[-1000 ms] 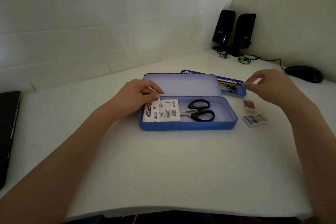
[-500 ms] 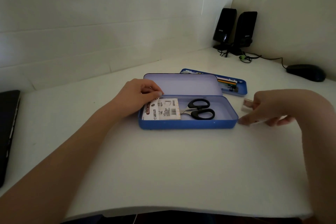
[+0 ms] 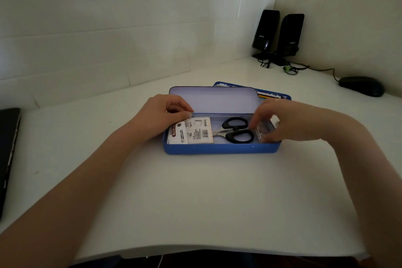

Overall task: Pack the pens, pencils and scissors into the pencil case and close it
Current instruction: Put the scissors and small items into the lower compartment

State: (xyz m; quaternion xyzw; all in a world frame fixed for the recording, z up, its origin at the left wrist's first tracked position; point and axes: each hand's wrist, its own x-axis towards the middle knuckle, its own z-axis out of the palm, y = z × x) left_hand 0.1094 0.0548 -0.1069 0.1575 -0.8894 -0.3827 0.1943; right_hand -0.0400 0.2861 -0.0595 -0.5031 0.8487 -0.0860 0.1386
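Note:
A blue metal pencil case [image 3: 219, 149] lies open mid-table, its lid [image 3: 213, 99] standing up at the back. Inside lie black-handled scissors [image 3: 236, 130] and a white sticky-note packet [image 3: 191, 130] at the left end. My left hand [image 3: 159, 115] rests on the case's left rear corner, fingers pinching at the packet's top edge. My right hand [image 3: 280, 121] is over the right end of the case, holding a small wrapped eraser [image 3: 264, 129] down inside it. Behind the lid sits a blue tray [image 3: 273, 94] with pens and pencils, mostly hidden.
Two black speakers [image 3: 278, 36] with cables stand in the back right corner. A black mouse [image 3: 362, 86] lies at the far right. A dark laptop [image 3: 8, 154] edge lies at the left. The white table's front edge [image 3: 195, 248] is near me.
My right hand dropped from the tray to the small items right of the case, picked up the eraser and brought it into the case's right end. My left hand stayed put.

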